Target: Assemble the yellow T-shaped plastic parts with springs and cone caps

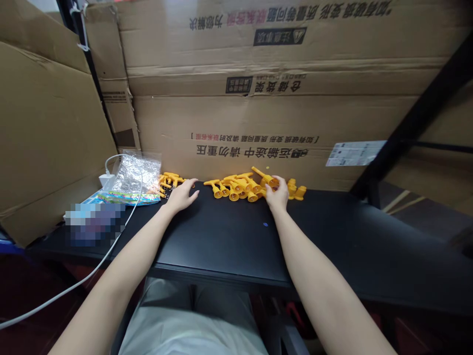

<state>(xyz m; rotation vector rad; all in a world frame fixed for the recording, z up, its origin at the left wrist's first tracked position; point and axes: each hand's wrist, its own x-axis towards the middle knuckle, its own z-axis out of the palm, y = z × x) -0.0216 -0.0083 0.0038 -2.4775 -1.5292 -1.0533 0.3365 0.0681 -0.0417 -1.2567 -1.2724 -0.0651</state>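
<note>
My left hand (pixel 181 196) is open over the black table, thumb and fingers apart with nothing between them. Right beside it lies a small heap of yellow T-shaped plastic pieces (pixel 170 180), partly covered by the fingers. My right hand (pixel 278 195) is closed around a yellow funnel-shaped piece (pixel 264 175), whose thin stem points up and to the left. To the left of that hand is a pile of yellow pieces with flared cup ends (pixel 236 186), several with a crossbar on top. Shorter yellow cup-like parts (pixel 297 190) stand just to its right.
A cardboard wall (pixel 236 113) backs the black table (pixel 221 241), with another cardboard panel (pixel 44 128) at left. A clear plastic bag (pixel 136 172), a white charger (pixel 107 178) and its cable (pixel 129 217) lie left. A blue dot (pixel 265 225) marks the tabletop.
</note>
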